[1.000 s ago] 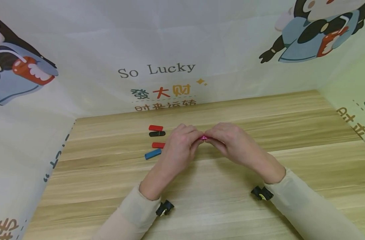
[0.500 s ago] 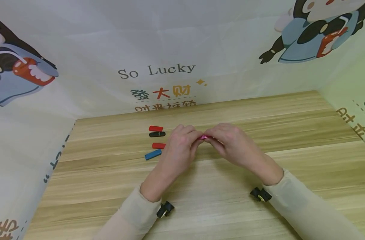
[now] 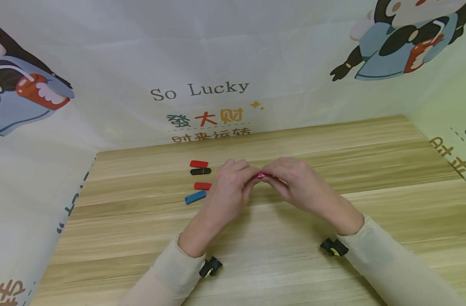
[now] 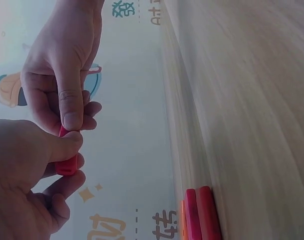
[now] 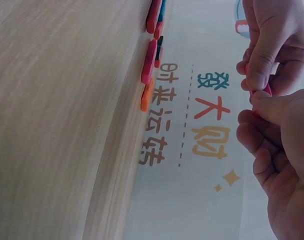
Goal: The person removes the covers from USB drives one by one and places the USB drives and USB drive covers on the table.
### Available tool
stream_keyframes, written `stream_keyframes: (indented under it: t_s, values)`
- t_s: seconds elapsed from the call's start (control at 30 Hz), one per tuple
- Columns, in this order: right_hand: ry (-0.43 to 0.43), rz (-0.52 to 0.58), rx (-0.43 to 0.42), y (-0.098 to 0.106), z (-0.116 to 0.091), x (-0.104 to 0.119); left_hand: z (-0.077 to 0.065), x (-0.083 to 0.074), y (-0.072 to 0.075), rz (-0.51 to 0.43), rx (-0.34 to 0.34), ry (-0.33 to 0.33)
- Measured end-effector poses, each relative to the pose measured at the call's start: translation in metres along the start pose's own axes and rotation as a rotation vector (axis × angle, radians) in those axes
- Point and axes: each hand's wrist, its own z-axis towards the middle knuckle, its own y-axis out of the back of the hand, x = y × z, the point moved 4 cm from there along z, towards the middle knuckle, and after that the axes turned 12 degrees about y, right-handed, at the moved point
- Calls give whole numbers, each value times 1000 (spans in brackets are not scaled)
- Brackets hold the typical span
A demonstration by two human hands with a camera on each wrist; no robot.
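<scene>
My left hand (image 3: 229, 187) and right hand (image 3: 299, 185) meet above the table. Between them they pinch a small, flat pinkish-red plastic stick (image 3: 260, 175), thumb and forefinger of each at it. In the left wrist view the lower end of this stick (image 4: 66, 166) shows a dark slot below the left thumb; the right thumb presses on its upper part. Fingers cover much of it, and I cannot tell its exact kind. Beyond my left hand lie a red piece (image 3: 199, 164), a black piece (image 3: 200, 171), another red piece (image 3: 202, 185) and a blue piece (image 3: 195, 196).
A pink piece (image 5: 148, 61) and an orange piece (image 5: 145, 96) lie on the wooden table in the right wrist view. A white printed sheet (image 3: 202, 46) stands along the back and sides of the table (image 3: 279, 263). Black clips (image 3: 211, 267) sit at both cuffs.
</scene>
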Motion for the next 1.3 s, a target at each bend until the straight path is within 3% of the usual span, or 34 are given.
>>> stream_keyframes:
  t_s: [0.53,0.87,1.3]
  values:
    - [-27,-20,29,4,2,0,2,1,2,15,15,24]
    - [-62,-28,47,4,4,0,1,3,1,-14,24,85]
    - [-86,-75,45,7,1,-2,2,6,3,23,9,82]
